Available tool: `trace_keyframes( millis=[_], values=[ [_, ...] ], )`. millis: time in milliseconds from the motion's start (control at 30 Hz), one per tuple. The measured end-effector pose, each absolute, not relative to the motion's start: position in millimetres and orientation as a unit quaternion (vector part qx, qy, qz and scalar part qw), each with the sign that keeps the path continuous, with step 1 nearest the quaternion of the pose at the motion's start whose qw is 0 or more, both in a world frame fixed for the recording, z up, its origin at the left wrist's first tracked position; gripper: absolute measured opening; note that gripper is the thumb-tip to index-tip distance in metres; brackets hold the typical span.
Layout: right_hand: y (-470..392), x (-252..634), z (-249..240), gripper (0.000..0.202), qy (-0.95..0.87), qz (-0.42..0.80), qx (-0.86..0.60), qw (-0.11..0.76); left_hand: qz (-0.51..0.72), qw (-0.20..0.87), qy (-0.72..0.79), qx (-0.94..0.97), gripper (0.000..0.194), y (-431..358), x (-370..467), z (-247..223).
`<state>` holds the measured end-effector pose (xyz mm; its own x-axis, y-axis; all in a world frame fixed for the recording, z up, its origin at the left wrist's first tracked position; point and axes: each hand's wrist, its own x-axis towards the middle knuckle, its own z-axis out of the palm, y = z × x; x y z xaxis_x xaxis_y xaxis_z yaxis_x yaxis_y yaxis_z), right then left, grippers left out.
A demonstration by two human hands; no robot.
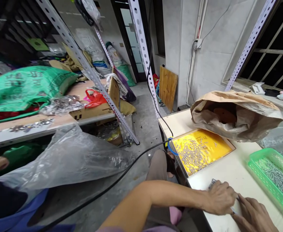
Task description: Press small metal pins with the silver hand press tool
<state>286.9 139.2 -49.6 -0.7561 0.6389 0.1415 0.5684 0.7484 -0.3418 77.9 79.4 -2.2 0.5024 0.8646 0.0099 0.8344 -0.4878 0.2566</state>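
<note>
Forearm [170,195], hands [221,197] over metal piece [212,183], axis hidden

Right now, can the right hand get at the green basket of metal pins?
Probably yes: the green basket is open-topped and sits on the same table near the right hand, with nothing visible blocking the way between.

Yellow tray [219,150] and green basket [264,184] flank open tabletop [232,170] beyond the left hand [221,197].
</note>
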Motion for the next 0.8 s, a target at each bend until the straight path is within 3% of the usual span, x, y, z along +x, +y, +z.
trace_keyframes(
  millis=[167, 300, 567, 633, 800],
  values=[
    [147, 283, -35, 0.037, -0.917, 0.151, -0.343, 0.137, 0.156, 0.029, 0.465, 0.871, 0.018, 52, 80, -29],
    [144, 265, -14, 0.04, -0.908, 0.137, -0.359, 0.164, 0.172, 0.07, 0.413, 0.891, 0.018, 35, 83, -39],
    [147, 245, -3, 0.026, -0.918, 0.07, -0.365, 0.141, 0.229, 0.092, 0.434, 0.866, 0.031, 32, 86, -40],
    [136, 227, 5, 0.025, -0.935, 0.059, -0.324, 0.131, 0.244, 0.079, 0.415, 0.873, 0.033, 20, 87, -35],
    [113, 178, 13, 0.009, -0.985, 0.062, -0.159, 0.031, 0.312, 0.026, 0.236, 0.92, 0.017, -15, 70, -10]
  ],
)
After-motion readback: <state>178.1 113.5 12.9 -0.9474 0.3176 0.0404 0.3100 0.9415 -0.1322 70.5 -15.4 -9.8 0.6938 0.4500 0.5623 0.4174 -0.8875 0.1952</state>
